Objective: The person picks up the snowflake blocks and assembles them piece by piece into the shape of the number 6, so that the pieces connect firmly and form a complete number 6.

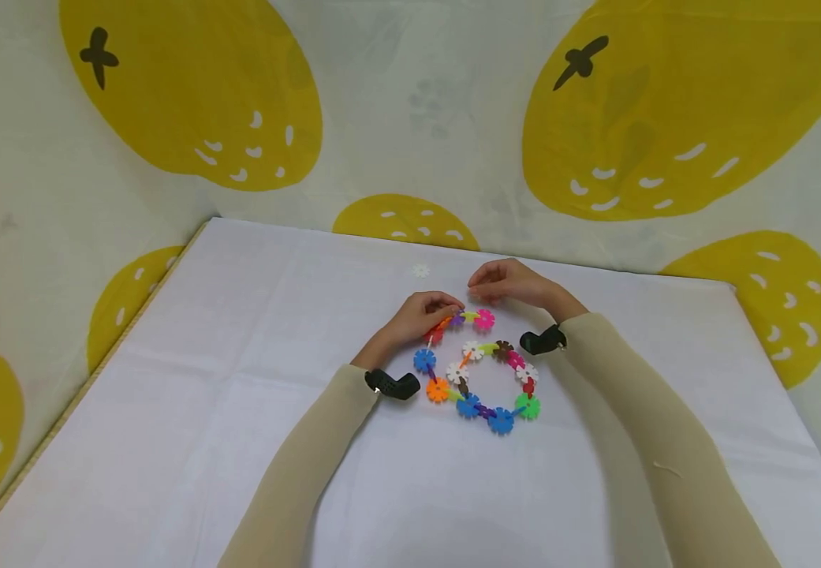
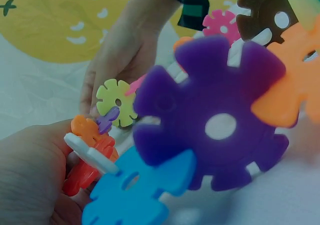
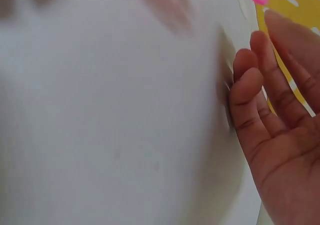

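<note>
A chain of colorful flower-shaped plastic interlocking discs lies on the table, part of it forming a ring. My left hand (image 1: 417, 317) pinches the chain's far-left stretch, by an orange disc (image 2: 85, 128) and a red disc (image 2: 80, 177). A blue disc (image 1: 424, 360) hangs on nearer along it, and a purple disc (image 2: 165, 105) looms close in the left wrist view. The free end carries a yellow-green disc (image 2: 111, 96) and a pink disc (image 1: 484, 319). Just beyond that pink disc is my right hand (image 1: 513, 282), its fingers loosely bent and holding nothing.
One loose white disc (image 1: 420, 270) lies near the table's back edge. The white-covered table (image 1: 169, 442) meets a hanging cloth (image 1: 410, 95) with yellow fruit prints at the back. A short thread (image 1: 667, 469) clings to the right sleeve.
</note>
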The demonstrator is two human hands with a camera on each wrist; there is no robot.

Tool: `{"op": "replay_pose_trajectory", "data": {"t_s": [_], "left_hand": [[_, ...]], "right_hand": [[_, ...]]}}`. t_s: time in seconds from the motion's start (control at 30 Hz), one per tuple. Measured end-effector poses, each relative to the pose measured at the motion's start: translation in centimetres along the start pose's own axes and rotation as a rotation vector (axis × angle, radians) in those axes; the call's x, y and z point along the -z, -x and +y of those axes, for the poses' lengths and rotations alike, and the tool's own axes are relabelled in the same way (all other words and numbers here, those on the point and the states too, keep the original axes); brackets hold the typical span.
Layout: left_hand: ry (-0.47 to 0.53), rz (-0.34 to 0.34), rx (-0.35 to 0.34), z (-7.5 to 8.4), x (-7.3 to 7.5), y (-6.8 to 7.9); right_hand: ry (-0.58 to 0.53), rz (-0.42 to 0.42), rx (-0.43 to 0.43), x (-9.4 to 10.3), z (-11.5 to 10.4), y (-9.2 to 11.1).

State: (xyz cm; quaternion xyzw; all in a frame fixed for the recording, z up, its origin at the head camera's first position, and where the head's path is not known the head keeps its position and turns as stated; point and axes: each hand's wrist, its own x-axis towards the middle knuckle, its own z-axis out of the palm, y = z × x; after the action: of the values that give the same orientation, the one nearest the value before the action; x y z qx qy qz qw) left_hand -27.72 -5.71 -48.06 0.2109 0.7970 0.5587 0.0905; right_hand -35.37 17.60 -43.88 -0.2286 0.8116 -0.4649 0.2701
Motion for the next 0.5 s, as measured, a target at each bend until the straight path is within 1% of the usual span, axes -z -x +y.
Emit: {"op": "replay_pose_trajectory", "data": {"t_s": [0.2, 0.33, 0.4, 0.5], "left_hand": [[0.021, -0.014, -0.004, 0.0, 0.0, -0.1], [0.031, -0.03, -0.014, -0.2, -0.1, -0.2], [0.033, -0.031, -0.007, -0.3, -0.1, -0.2], [0.038, -0.018, 0.005, -0.3, 0.0, -0.1]], "right_hand": [[0.022, 0.058, 0.014, -0.8, -0.9, -1.8], [0.041, 0.089, 0.017, -1.2, -1.1, -3.0], [0.046, 0.106, 0.018, -1.4, -1.1, -3.6], [0.047, 0.122, 0.042, -1.8, -1.2, -4.5]]}}
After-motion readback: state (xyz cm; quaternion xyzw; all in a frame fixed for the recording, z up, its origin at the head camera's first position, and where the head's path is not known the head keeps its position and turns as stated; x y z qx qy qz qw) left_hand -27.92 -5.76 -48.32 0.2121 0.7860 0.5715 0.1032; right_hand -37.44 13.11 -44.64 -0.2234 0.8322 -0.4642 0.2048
